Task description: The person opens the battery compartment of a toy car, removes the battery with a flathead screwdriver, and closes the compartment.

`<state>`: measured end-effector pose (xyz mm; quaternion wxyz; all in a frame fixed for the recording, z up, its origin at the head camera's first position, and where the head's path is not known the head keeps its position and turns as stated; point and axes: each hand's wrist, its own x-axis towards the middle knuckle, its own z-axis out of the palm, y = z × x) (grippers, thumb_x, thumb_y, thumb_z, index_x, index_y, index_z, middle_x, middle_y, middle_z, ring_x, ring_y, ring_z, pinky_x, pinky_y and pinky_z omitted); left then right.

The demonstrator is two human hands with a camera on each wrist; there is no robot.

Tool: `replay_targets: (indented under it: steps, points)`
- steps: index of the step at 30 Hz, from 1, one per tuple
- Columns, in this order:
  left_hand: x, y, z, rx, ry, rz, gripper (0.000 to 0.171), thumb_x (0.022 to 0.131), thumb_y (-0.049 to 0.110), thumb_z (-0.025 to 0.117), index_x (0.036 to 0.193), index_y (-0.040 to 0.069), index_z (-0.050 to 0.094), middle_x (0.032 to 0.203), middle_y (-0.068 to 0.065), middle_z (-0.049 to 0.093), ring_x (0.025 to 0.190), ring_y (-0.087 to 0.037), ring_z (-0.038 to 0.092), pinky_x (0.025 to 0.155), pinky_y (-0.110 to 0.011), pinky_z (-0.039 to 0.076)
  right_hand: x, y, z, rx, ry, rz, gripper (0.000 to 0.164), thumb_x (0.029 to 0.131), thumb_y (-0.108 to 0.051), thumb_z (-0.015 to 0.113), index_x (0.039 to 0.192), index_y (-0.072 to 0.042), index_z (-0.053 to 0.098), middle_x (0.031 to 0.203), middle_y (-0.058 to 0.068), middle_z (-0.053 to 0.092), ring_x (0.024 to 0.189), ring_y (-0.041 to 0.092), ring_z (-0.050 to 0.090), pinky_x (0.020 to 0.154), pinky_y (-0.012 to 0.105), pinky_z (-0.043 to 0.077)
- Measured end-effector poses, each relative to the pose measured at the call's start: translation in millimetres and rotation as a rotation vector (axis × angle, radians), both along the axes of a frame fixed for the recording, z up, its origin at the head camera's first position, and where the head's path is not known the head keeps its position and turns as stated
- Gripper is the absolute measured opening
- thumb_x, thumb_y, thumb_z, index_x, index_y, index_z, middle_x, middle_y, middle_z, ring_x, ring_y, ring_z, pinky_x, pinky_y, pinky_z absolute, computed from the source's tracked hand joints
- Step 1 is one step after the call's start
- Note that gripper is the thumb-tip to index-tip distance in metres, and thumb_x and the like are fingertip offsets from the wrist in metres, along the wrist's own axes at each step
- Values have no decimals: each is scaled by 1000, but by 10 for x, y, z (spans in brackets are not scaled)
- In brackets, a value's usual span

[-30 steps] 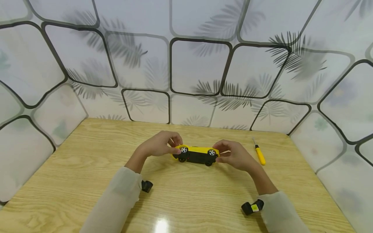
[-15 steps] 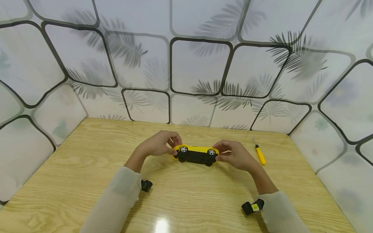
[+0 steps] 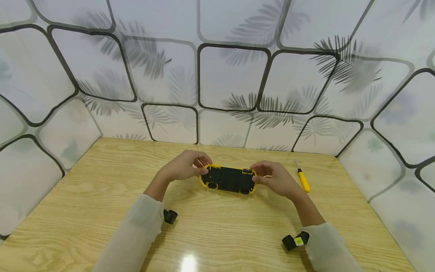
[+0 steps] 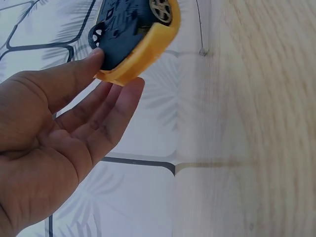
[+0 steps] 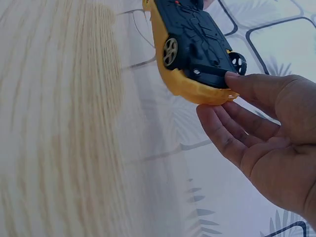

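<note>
We held the car (image 3: pixel 228 179) mid-frame, underside (image 5: pixel 197 39) facing us | left hand (image 3: pixel 185 167) pinched one end, right hand (image 3: pixel 276 180) the other, likely leaving that face uncovered | screwdriver (image 3: pixel 304 182) lay right of centre

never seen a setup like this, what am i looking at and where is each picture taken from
There's no robot here, just a person's two bare hands, the left hand and the right hand. The wide picture is taken from the head, looking forward and down; the two closer ones are taken from the left and right wrists. The small black boxes by the wrists are probably what films those. Each hand pinches one end of a yellow toy car, whose black underside faces the head view. On the wooden table, to the right of the right hand, lies a screwdriver with a yellow handle.
</note>
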<state>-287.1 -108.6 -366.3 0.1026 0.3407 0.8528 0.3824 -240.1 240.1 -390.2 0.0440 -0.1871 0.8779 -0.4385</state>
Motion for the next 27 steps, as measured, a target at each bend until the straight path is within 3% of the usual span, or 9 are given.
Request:
replay_targets:
  steps: [7, 14, 19, 27]
  points:
    - [-5, -3, -36, 62, -101, 34, 24, 101, 12, 68, 124, 5, 68, 111, -9, 69, 94, -21, 69, 78, -47, 63, -1, -4, 12, -155, -158, -47, 36, 98, -17, 72, 131, -4, 65, 116, 15, 69, 100, 26, 69, 89, 49, 61]
    - [0, 17, -45, 83, -193, 84, 22, 102, 12, 66, 122, 4, 69, 109, -10, 69, 84, -19, 70, 79, -46, 63, 12, -35, 5, -261, -301, -104, 34, 100, -9, 68, 131, 2, 63, 106, 11, 70, 97, 21, 69, 91, 45, 61]
    - [-6, 38, -78, 68, -245, 113, 20, 101, 9, 67, 119, 2, 70, 109, -11, 68, 83, -19, 71, 78, -43, 64, -2, -63, -34, -287, -389, -132, 34, 100, -5, 66, 133, 5, 61, 109, 12, 69, 98, 21, 69, 91, 44, 62]
    - [-13, 40, -119, 30, -302, 125, 24, 97, 3, 70, 120, 2, 71, 119, -12, 67, 89, -21, 70, 77, -37, 63, 3, -95, -70, -281, -443, -156, 34, 100, -1, 64, 133, 5, 61, 110, 13, 70, 95, 22, 70, 88, 43, 62]
